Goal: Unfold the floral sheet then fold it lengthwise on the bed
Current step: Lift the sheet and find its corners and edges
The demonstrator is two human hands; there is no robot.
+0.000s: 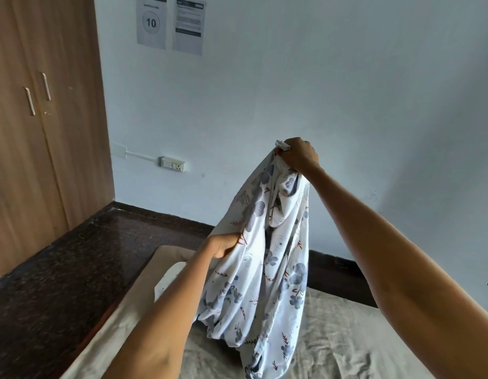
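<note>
The floral sheet, white with grey-blue flowers and small red leaves, hangs bunched above the bed. My right hand is raised high and grips its top corner in a closed fist. Lower and to the left, my left hand pinches the sheet's left edge and pulls it outward. The bottom of the sheet trails down onto the beige bed cover, and its folds hide the inner layers.
A white pillow lies on the bed behind my left forearm. Dark stone floor runs along the bed's left side to a wooden wardrobe. The pale wall carries a switch box and two paper notices.
</note>
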